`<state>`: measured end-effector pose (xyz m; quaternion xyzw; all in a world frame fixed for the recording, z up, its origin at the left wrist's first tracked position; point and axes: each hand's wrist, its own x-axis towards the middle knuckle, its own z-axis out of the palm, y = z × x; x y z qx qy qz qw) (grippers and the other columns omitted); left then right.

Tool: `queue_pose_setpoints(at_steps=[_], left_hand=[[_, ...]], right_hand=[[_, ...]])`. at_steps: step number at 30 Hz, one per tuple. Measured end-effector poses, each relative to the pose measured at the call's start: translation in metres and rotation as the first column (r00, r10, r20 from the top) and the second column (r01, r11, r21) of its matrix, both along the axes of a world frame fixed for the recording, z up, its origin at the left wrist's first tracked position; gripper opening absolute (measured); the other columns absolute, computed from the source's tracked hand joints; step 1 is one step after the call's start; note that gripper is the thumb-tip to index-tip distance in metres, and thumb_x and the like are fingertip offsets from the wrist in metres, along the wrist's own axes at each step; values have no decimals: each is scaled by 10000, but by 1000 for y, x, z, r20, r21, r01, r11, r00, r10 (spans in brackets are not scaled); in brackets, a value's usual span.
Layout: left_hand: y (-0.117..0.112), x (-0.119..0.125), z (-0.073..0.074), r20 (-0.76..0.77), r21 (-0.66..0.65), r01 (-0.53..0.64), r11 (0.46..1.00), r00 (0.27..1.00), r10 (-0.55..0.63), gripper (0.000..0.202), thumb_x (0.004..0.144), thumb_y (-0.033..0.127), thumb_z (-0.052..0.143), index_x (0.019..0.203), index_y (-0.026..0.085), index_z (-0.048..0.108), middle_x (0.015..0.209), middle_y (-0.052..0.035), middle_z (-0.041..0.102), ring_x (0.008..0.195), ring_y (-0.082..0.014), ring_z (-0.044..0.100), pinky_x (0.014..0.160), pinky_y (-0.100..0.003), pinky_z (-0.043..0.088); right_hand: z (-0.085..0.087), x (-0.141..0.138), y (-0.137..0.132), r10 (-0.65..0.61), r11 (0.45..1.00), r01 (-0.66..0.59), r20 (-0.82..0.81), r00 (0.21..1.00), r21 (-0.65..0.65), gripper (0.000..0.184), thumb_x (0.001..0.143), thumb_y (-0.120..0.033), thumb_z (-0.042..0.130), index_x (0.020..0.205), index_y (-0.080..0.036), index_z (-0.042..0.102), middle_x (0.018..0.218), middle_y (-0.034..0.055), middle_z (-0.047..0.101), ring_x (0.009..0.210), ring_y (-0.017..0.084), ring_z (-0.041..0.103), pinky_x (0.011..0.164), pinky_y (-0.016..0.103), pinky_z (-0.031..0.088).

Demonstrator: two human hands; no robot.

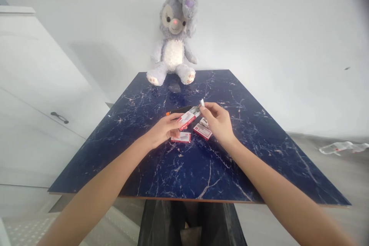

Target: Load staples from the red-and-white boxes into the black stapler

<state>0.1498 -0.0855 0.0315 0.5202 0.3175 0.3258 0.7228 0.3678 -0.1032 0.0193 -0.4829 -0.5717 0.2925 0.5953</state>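
My left hand [165,127] is closed around a small red-and-white cardboard box [187,119], tilted above the table. Its far end is open, and something greyish shows inside; I cannot make out what. At that end, the thumb and fingers of my right hand [218,120] pinch by a white end flap [202,102]. Below my left hand a second red-and-white box [181,137] lies flat. Another red-and-white box [203,131] lies beneath my right hand, against a small white box with dark print [204,122]. Behind the held box lies a black object with an orange tip [178,110], partly hidden.
The blue marble-patterned table [201,177] spans the middle of the view. At its far edge a grey plush rabbit [174,46] sits against the wall. A white cabinet [37,96] stands to the left. Clear plastic packaging [343,147] lies on the floor at right.
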Motion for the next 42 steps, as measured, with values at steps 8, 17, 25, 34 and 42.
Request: queue_pose_setpoints(at_steps=[8, 17, 25, 34, 42], left_hand=[[-4, 5, -9, -139, 195, 8, 981, 990, 20, 543, 745, 263, 817, 1256, 230, 637, 1096, -103, 720, 916, -244, 713, 761, -358, 609], [-9, 9, -11, -231, 370, -26, 929, 966, 119, 448, 792, 325, 758, 1216, 223, 655, 1010, -98, 743, 703, -214, 718, 609, -303, 569], [-16, 9, -5, -253, 368, 59, 928, 967, 39, 549, 816, 343, 737, 1330, 232, 581, 893, -80, 746, 616, -193, 683, 548, -280, 526], [-29, 15, -7, -216, 557, -59, 828, 953, 213, 824, 772, 250, 757, 1512, 323, 403, 1212, -94, 692, 692, -182, 694, 632, -277, 519], [-23, 12, -5, -267, 680, -68, 730, 904, 333, 435, 791, 263, 753, 1204, 265, 618, 1063, -66, 730, 726, -182, 673, 741, -303, 507]], right_hand=[[-4, -1, 0, -21, 1000, 20, -23, 1000, -19, 307, 898, -503, 626, 1001, -219, 681, 965, 66, 754, 805, 208, 720, 726, 366, 615], [10, -3, -6, 18, 997, -15, -49, 999, 70, 242, 900, -450, 649, 987, -225, 667, 985, 62, 751, 893, 211, 729, 852, 403, 600], [10, -7, -10, 128, 990, -128, 9, 992, 55, 261, 905, -470, 643, 975, -219, 661, 995, 61, 750, 919, 212, 726, 879, 397, 590], [1, -6, -4, 124, 992, -124, -97, 988, -4, 300, 920, -510, 611, 1013, -226, 621, 998, 63, 752, 892, 203, 731, 833, 378, 611], [5, -8, -7, 164, 985, -172, -188, 968, -24, 303, 913, -524, 615, 996, -234, 590, 1007, 63, 744, 905, 207, 733, 836, 395, 618]])
